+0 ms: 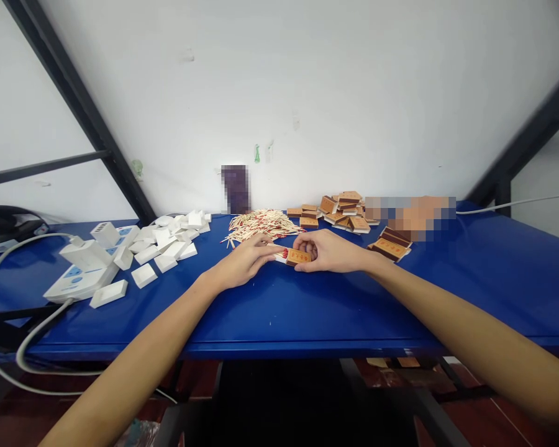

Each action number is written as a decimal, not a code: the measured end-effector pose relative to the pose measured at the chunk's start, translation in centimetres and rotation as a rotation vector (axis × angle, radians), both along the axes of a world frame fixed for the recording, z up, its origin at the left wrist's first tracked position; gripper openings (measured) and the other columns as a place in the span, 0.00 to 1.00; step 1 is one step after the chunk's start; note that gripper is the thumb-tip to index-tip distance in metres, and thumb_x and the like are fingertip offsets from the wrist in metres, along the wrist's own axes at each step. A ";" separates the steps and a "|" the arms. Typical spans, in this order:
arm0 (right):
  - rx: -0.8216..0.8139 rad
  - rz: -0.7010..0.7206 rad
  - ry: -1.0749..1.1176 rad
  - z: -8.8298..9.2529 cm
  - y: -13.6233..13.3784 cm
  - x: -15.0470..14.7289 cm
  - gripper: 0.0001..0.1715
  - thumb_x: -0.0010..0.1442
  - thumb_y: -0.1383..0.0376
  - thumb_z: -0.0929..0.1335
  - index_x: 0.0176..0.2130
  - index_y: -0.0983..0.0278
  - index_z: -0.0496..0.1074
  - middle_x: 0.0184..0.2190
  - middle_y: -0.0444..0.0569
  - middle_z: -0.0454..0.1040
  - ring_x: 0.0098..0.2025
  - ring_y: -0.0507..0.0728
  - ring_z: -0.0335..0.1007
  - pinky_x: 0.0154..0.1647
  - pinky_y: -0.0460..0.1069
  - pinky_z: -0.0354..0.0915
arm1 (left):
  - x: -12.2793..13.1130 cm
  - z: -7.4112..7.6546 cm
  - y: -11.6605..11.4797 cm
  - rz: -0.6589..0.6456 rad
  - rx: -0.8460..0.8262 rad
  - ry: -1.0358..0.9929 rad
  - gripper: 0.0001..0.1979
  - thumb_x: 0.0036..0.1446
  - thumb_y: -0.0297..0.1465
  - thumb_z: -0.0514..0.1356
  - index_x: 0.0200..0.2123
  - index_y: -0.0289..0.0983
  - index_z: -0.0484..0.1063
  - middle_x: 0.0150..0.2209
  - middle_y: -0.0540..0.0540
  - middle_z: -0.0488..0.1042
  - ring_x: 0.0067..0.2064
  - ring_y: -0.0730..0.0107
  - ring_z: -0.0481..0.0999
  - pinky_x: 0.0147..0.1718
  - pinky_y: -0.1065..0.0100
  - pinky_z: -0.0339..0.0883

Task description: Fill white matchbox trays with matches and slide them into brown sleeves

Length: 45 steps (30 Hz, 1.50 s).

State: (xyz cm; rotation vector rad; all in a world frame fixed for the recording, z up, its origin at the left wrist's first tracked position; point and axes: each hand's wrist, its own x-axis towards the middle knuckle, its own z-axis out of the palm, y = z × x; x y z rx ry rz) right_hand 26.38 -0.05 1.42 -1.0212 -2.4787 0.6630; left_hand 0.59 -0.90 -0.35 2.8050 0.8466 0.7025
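Note:
Between my hands, just above the blue table, is a small matchbox: an orange-brown sleeve (299, 257) with a white inner tray (280, 256) sticking out of its left end. Red-tipped matches (284, 252) show in the tray where it meets the sleeve. My right hand (323, 250) is closed on the sleeve, thumb at the near side and fingers at the far side. On the tray's left end my left hand (248, 259) is closed, its index finger stretched along the matches. A large heap of loose matches (261, 225) lies just behind my hands.
White empty trays (168, 242) are piled at left, beside a white power strip (81, 279) with plugs and cables. Brown matchbox sleeves (347, 211) are heaped at back right, with more sleeves (391, 244) nearer. The table (307, 316) meets a white wall; dark metal bars flank it.

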 end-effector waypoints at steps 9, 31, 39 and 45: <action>-0.074 0.014 0.045 0.0 0.1 0.1 0.25 0.50 0.49 0.73 0.40 0.65 0.73 0.30 0.46 0.73 0.30 0.53 0.65 0.30 0.48 0.60 | 0.3 0.3 -0.7 0.081 0.120 0.171 0.19 0.71 0.31 0.47 0.60 0.41 0.66 0.54 0.38 0.66 0.47 0.65 0.73 0.45 0.63 0.70; -0.004 -0.080 0.079 -0.4 -0.3 -0.9 0.18 0.50 0.54 0.72 0.36 0.64 0.71 0.24 0.42 0.69 0.25 0.51 0.60 0.26 0.47 0.55 | 0.2 -0.2 -0.6 0.113 0.192 0.191 0.20 0.69 0.27 0.46 0.61 0.42 0.63 0.55 0.39 0.64 0.49 0.64 0.72 0.46 0.62 0.71; 0.034 -0.078 0.161 -0.5 0.0 -0.9 0.17 0.51 0.55 0.72 0.36 0.65 0.71 0.25 0.43 0.70 0.24 0.50 0.60 0.25 0.47 0.56 | 0.4 -0.4 -0.4 0.108 0.175 0.119 0.19 0.70 0.33 0.48 0.61 0.40 0.62 0.55 0.37 0.64 0.52 0.61 0.71 0.50 0.57 0.71; 0.001 -0.065 0.161 -0.8 0.3 -0.8 0.18 0.52 0.54 0.72 0.37 0.64 0.71 0.25 0.42 0.70 0.25 0.51 0.61 0.25 0.47 0.55 | 0.7 -0.8 -0.4 0.177 0.264 0.174 0.19 0.70 0.32 0.47 0.61 0.42 0.60 0.57 0.37 0.62 0.54 0.60 0.71 0.48 0.57 0.72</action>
